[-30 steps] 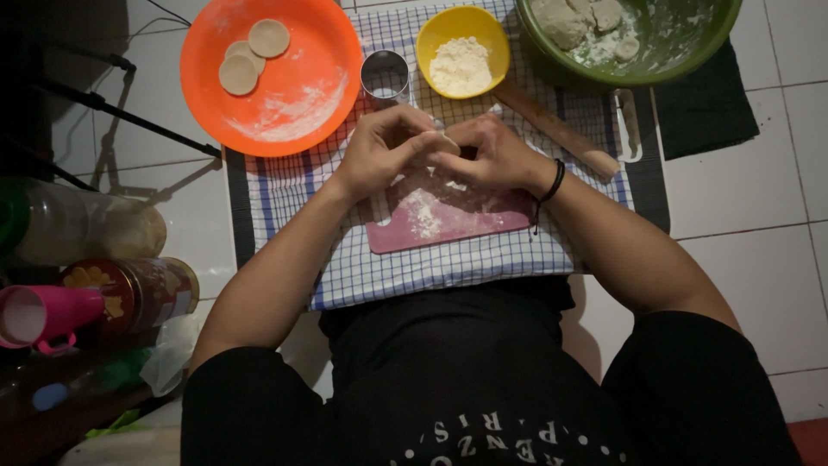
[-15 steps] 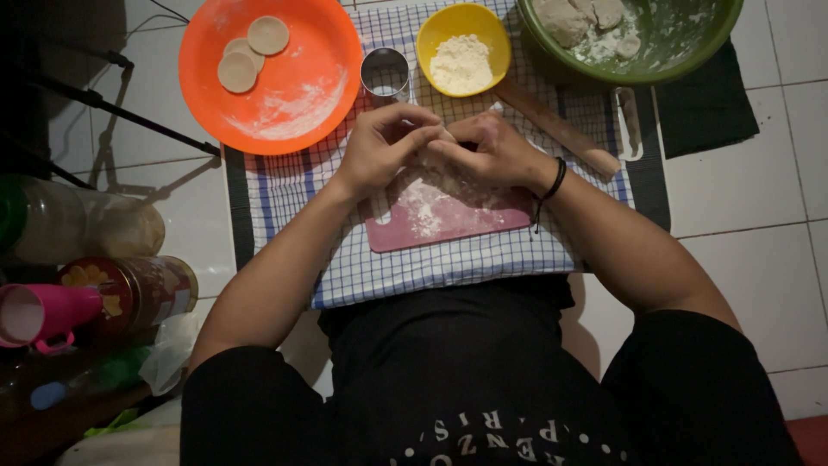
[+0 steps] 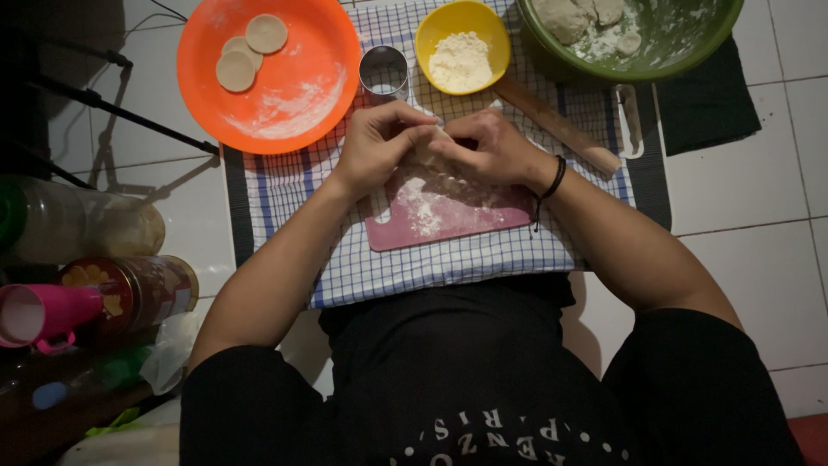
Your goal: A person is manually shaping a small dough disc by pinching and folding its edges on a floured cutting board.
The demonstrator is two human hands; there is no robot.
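Dim white tiled floor (image 3: 742, 190)

1. Left hand (image 3: 379, 142): palm down, knuckles up, fingers curled inward toward the right hand; fingertips meet those of the other hand at the midline.
2. Right hand (image 3: 492, 148): palm down, fingers bent and bunched, tips pressed against the left-hand fingertips; thumb tucked under and hidden.
3. Both hands closed in a pinch together; what lies between the fingertips cannot be told.
4. Left forearm: bare, runs back and outward from the wrist to a bent elbow.
5. Right forearm: bare, likewise angled outward; a dark band circles the wrist just behind the hand.
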